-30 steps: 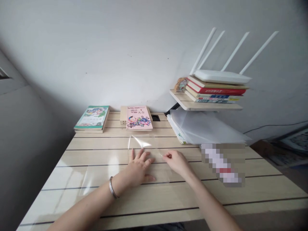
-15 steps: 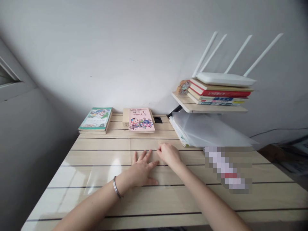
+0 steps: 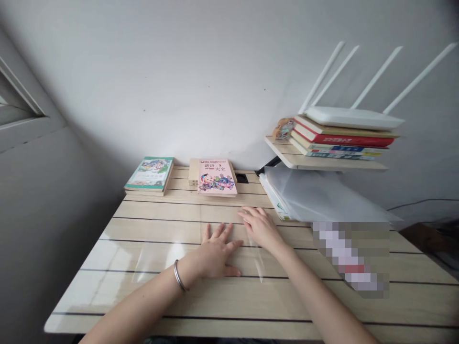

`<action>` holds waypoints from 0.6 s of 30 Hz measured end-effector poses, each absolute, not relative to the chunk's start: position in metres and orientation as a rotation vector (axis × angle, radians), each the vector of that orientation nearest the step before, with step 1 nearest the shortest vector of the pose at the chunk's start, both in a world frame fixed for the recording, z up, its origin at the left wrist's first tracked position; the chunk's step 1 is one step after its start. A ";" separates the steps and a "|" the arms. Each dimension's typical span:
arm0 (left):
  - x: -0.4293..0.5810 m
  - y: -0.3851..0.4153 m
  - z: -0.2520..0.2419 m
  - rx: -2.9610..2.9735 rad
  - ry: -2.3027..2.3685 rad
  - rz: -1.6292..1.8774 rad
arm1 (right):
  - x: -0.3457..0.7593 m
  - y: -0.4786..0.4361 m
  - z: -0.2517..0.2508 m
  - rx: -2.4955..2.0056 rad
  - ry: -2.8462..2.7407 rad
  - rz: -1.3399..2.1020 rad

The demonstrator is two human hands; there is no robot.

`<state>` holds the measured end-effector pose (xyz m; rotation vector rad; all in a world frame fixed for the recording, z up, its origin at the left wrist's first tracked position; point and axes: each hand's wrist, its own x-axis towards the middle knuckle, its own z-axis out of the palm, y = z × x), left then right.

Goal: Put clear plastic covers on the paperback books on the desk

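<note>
The head view shows my right hand (image 3: 261,229) changed most: a second ago its fingertips were pinched together at the film's right side, and now the fingers are drawn out straight and a little apart, laid over the far right part of the clear plastic film (image 3: 161,258). My left hand (image 3: 218,253) stays spread flat, palm down on the film, fingers well apart and clamped on nothing. I take this as a shift from pinching an edge to pressing it down, while the left steadies the film; whether my right thumb has any of it tucked beneath, I cannot tell.

The film lies on the slatted table (image 3: 215,310) under both hands, in front of the pink book (image 3: 217,179). It is colourless and see-through, so the dark slat lines run on plainly beneath it, and only glare and faint edges give it away. A curved bright streak sits just below my right hand, perhaps a lifted or folded edge; the film's full outline is too faint to follow.
</note>
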<state>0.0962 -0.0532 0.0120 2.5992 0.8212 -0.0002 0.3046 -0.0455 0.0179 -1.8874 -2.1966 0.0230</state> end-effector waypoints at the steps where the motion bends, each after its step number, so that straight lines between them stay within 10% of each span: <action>1: 0.096 -0.054 0.011 2.608 0.817 0.009 | 0.303 -0.047 0.016 -1.916 -2.219 0.003; 18: 0.096 -0.091 0.005 2.659 0.987 0.185 | 0.294 0.026 0.058 -1.764 -1.536 0.562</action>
